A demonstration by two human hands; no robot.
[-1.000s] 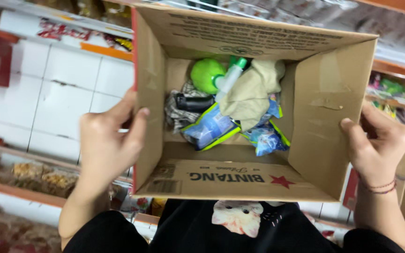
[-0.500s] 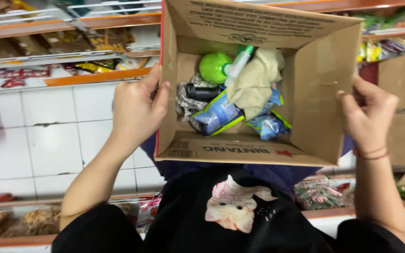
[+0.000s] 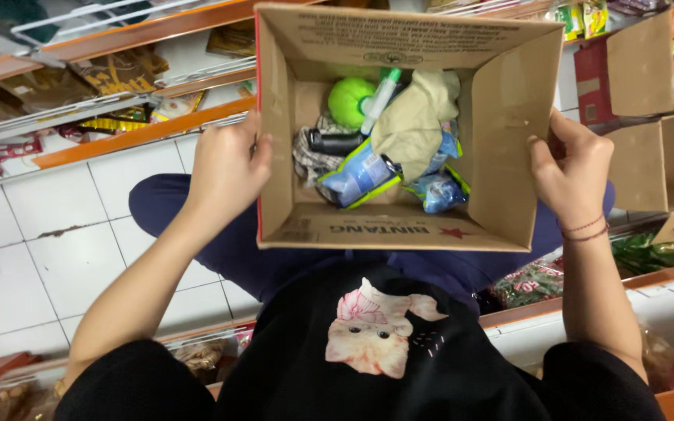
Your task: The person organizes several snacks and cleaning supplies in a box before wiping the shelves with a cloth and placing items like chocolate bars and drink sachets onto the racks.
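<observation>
Between my left hand (image 3: 224, 168) and right hand (image 3: 571, 168), fingers pressed flat against its sides, an open cardboard box (image 3: 509, 109) holds blue packets (image 3: 356, 175) (one green ball (image 3: 350, 101)).

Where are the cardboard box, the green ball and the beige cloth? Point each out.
cardboard box (image 3: 509, 132), head view, inner right wall.
green ball (image 3: 349, 101), head view, its middle.
beige cloth (image 3: 415, 125), head view, centre of the crumpled fabric.

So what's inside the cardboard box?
The cardboard box holds a green ball, beige cloth, blue packets and a dark tube. Anything beneath them is covered.
</observation>
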